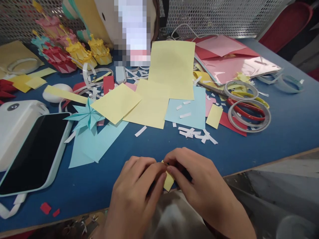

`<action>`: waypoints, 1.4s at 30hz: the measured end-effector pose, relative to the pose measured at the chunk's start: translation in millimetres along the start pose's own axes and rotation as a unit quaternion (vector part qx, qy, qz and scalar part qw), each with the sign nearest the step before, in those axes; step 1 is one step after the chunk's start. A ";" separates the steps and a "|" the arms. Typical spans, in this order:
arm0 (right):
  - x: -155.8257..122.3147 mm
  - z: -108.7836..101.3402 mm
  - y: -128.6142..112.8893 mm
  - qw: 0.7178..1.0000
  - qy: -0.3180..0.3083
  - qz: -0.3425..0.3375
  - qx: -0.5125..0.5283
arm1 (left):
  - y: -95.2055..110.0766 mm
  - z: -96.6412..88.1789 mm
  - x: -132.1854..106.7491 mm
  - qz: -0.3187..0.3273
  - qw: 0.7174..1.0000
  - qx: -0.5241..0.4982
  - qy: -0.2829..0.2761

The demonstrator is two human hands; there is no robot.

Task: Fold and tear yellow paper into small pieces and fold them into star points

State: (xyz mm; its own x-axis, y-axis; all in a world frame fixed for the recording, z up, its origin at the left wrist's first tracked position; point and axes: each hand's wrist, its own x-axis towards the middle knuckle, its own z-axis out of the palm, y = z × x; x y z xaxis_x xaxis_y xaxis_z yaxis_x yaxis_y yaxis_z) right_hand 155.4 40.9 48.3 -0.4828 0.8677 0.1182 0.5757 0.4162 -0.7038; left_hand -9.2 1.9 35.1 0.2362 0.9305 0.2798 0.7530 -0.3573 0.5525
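Observation:
Both of my hands meet at the near edge of the blue table (274, 132), pinching a small folded piece of yellow paper (168, 182). My left hand (134, 189) has its fingers curled onto the paper's left side. My right hand (196, 182) grips the paper's top right with thumb and fingertips. Most of the paper is hidden between the fingers.
Yellow sheets (171, 66), light blue paper (189, 109) and a blue folded star (86, 117) lie behind my hands. Tape rolls (249, 116) and red-handled scissors (246, 111) sit at right, pink sheets (229, 63) beyond. A phone (32, 152) lies at left, folded paper models (74, 53) at the back left.

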 end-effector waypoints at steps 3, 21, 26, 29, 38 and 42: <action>-4.1 1.6 2.0 1.000 -0.001 -0.004 -0.024 | -5.3 -0.2 -3.6 0.015 1.000 0.015 -0.017; -5.7 0.5 3.4 1.000 0.011 -0.011 -0.022 | -8.1 -1.8 0.9 0.004 0.999 0.038 -0.036; -11.6 -0.2 3.4 1.000 0.018 -0.008 -0.022 | -8.0 -2.0 -0.1 0.027 0.999 0.031 -0.029; -13.0 0.3 2.1 0.998 0.021 0.003 -0.064 | -7.3 -0.5 -1.8 0.060 0.997 0.049 -0.019; -2.1 -6.5 5.1 0.998 -0.028 -0.056 0.007 | -2.1 2.9 -1.8 0.090 0.990 0.106 -0.018; -3.4 -8.0 8.5 0.998 -0.049 -0.023 0.032 | -5.5 -2.7 -6.6 0.077 0.994 0.061 -0.037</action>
State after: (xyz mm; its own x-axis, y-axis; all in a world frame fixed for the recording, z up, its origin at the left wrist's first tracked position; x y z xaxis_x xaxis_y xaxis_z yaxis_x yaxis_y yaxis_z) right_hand 167.1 43.7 47.6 -0.5722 0.8158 0.0844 0.5093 0.4342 -0.7430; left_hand -16.6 -2.5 32.3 0.3967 0.8702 0.2923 0.7717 -0.4885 0.4072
